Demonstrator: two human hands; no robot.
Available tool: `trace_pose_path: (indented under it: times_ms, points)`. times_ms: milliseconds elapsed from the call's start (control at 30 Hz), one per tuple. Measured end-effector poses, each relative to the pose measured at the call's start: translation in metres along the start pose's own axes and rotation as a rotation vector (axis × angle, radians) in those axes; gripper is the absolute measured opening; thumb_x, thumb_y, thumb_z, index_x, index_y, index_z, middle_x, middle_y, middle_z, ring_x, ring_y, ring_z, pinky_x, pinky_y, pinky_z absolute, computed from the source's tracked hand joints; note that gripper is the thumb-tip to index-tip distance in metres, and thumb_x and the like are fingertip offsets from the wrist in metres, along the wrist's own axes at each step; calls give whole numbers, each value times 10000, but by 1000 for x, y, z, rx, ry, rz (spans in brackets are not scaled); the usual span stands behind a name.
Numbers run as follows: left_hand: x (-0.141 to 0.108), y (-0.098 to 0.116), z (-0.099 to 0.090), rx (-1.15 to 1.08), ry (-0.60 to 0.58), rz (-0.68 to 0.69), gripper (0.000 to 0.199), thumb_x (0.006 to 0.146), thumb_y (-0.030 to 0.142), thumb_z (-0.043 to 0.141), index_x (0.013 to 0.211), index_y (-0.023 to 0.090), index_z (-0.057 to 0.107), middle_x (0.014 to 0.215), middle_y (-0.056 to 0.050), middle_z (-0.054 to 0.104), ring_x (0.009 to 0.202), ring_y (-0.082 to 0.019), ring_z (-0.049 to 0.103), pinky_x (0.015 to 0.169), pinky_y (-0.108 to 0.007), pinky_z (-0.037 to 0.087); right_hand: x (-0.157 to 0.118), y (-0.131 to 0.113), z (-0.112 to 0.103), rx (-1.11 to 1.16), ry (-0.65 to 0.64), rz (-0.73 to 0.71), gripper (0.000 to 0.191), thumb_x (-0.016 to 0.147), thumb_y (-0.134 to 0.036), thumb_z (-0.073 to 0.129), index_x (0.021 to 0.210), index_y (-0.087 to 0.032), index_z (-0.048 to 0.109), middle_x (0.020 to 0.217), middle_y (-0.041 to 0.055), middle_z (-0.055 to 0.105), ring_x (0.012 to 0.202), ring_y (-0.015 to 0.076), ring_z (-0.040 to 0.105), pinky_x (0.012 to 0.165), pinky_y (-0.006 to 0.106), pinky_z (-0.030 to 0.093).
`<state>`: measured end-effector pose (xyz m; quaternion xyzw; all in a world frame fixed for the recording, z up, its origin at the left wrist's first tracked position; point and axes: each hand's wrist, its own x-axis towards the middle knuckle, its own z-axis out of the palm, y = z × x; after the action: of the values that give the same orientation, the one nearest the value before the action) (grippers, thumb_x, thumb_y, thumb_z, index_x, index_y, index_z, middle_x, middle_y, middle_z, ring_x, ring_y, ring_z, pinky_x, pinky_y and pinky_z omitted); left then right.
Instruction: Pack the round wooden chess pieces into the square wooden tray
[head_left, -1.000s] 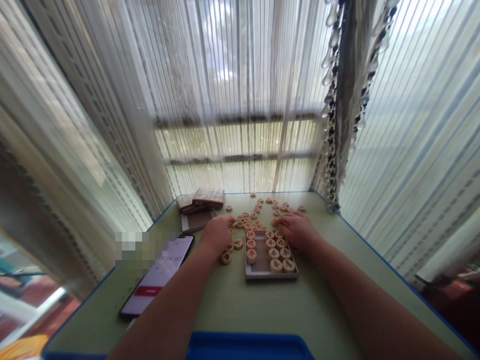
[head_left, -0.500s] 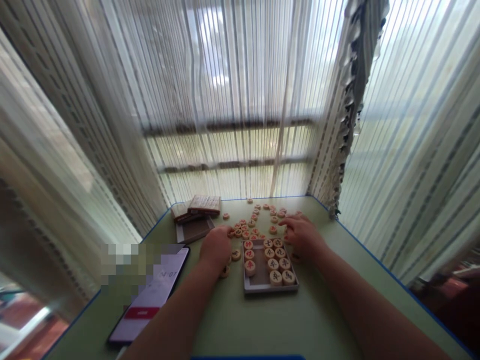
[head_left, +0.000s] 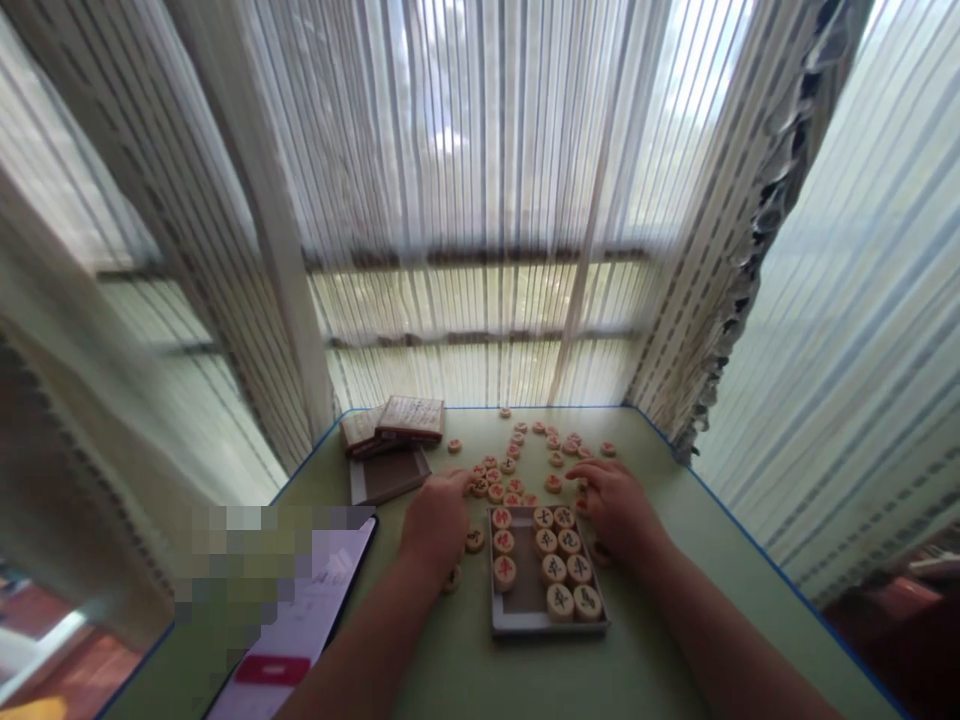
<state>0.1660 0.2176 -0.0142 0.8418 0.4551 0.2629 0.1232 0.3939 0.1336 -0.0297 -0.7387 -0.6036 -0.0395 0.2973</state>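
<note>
A shallow open box point(head_left: 551, 632) holds round wooden xiangqi pieces. Three red-lettered pieces stand in its left column, and several black-lettered ones fill two columns on the right, with a bare strip between. My left hand point(head_left: 436, 515) lies left of the box, its fingers reaching to the edge of a cluster of loose xiangqi pieces point(head_left: 495, 492); whether a fingertip touches one is unclear. On the other side, my right hand point(head_left: 613, 505) hovers low with its index finger stretched towards the loose pieces. Some pieces are partly hidden beneath and beside both hands.
At the back left, two flat boxes point(head_left: 409, 418) lie stacked on the edge of a box lid or tray point(head_left: 384, 475). A phone point(head_left: 311, 610) with a lit screen rests near my left forearm. The green table point(head_left: 637, 650) has a blue edge; striped curtains point(head_left: 480, 200) hang behind it.
The view has tilted and shifted slightly, so the box sits lower in the picture. Both hands stay near the loose pieces; the right fingers have moved slightly. The box's contents look the same.
</note>
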Motion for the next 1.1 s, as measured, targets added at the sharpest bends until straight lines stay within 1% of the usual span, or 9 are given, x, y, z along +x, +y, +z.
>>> trace_pose_path:
  times_ms: [100,267,400,500,600,767,900,1000,1100]
  points:
    - [-1,0,3,-20,-11,26,414,709,15,414,980,193,671,1055,-39,648,1010,-145,546,943,-252,383,-1,1,-1,-5,4,-5,354,710,-82,405,888,-206,685,1011,27,652,1016,204,499,941,339,371]
    - [-1,3,5,-18,33,31,422,691,-16,403,928,193,683,1005,-33,661,968,-148,551,923,-263,390,-2,0,-8,-20,36,-39,370,720,-61,391,896,-212,679,1010,22,649,1004,198,491,935,337,369]
    - [-4,4,3,16,39,32,391,678,-16,404,833,193,695,898,-27,677,904,-161,556,869,-267,411,-1,-1,-10,-61,4,-68,368,716,-49,399,853,-227,691,958,20,659,965,195,500,902,328,379]
    - [-6,3,2,51,18,39,377,682,4,412,830,200,698,891,-31,676,901,-168,551,860,-271,407,0,0,-11,-99,-14,-81,370,689,-45,425,855,-234,696,956,22,657,942,198,504,888,327,380]
    - [-6,3,-1,68,-15,47,384,681,12,412,852,203,698,897,-32,675,903,-166,547,861,-263,401,1,5,-17,-136,4,-5,400,660,-36,428,879,-232,698,984,27,652,932,198,511,875,316,386]
    - [-8,15,-5,136,-81,81,384,670,16,418,871,196,692,902,-44,669,916,-172,543,859,-262,398,2,22,-27,-176,146,214,439,670,-43,407,1008,-168,658,1031,75,630,969,196,530,896,293,380]
    - [-7,21,-7,165,-131,81,358,682,36,439,886,192,689,907,-53,668,909,-177,551,850,-264,405,3,25,-24,-187,61,291,436,689,-71,420,1060,-152,634,1083,98,612,1006,196,542,914,284,372]
    - [-5,20,-9,153,-111,65,366,682,29,439,886,200,690,919,-49,667,944,-176,548,879,-263,393,4,22,-19,-178,-4,322,413,686,-103,458,1058,-141,633,1109,112,605,1037,210,538,917,286,372]
    - [-3,18,-10,178,-74,72,378,689,26,416,871,203,696,907,-51,670,930,-183,555,872,-274,401,5,18,-20,-145,-28,358,423,684,-95,457,1072,-129,622,1103,116,610,1015,208,557,884,274,395]
